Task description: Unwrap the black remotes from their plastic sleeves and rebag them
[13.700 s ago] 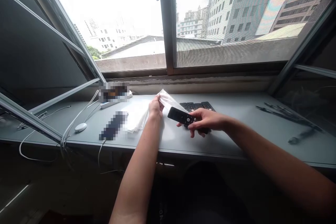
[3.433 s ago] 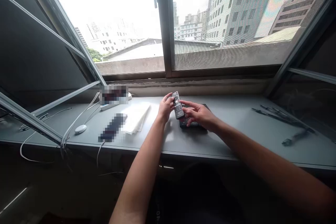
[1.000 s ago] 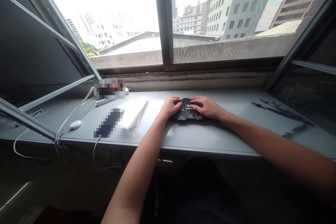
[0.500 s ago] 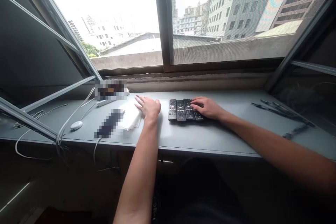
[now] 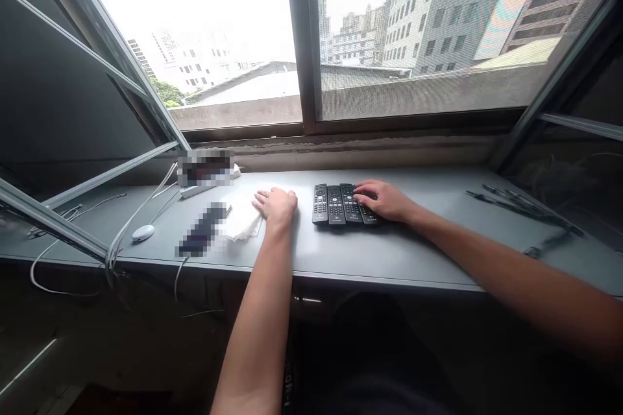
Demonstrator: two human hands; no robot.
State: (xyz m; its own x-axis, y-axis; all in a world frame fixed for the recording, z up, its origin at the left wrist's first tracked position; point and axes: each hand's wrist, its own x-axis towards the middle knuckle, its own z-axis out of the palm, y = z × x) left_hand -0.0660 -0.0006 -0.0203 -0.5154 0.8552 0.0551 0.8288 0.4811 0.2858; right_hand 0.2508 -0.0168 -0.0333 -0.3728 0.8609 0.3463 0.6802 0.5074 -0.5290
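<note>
Several black remote controls stand side by side in a row on the desk, such as the leftmost remote control [image 5: 320,204]. My right hand [image 5: 387,200] is bent over the rightmost remote control [image 5: 368,215], its thumb and fingertips reaching to that remote's left edge. The hand hides much of its upper part. To the left, my left hand [image 5: 277,203] lies palm down with fingers out, at the right edge of a stack of thin white sheets or bags [image 5: 242,220]. Its fingertips touch or overlap the stack; whether they pinch any of it is not visible.
A blurred dark phone-like object [image 5: 202,230] with a cable lies left of the stack. Behind it is a white power strip [image 5: 204,188]. A white mouse [image 5: 143,233] and loose cables are farther left. Dark cables [image 5: 525,207] lie at right. Metal frames flank the desk.
My left hand has drawn slightly back to the right, its spread fingers coming closer together and lower at the white stack. My right hand and the remote controls have stayed put.
</note>
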